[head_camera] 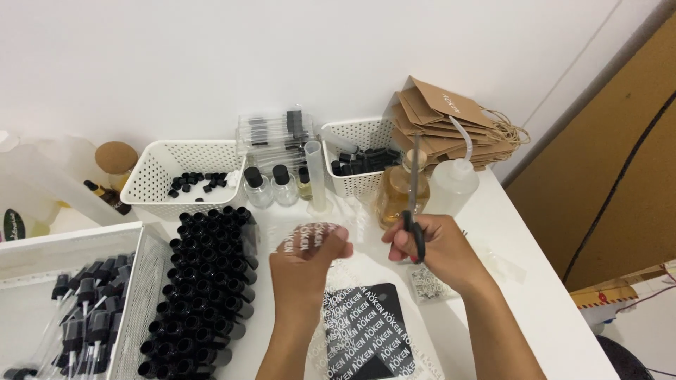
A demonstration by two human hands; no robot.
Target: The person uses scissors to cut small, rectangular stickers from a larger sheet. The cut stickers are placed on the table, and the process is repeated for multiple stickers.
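The left hand (304, 262) is pinching a clear printed film piece (310, 236) above the worktop (521, 281), just right of the block of black-capped bottles (208, 288). The right hand (436, 250) is gripping scissors (415, 211), blades pointing up, further right of those bottles.

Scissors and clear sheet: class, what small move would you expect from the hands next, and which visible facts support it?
Probably bringing the scissors across to the clear printed sheet. The right hand grips the scissors with the blades pointing up and away, apart from the sheet, while the left hand holds the sheet raised over the white table.
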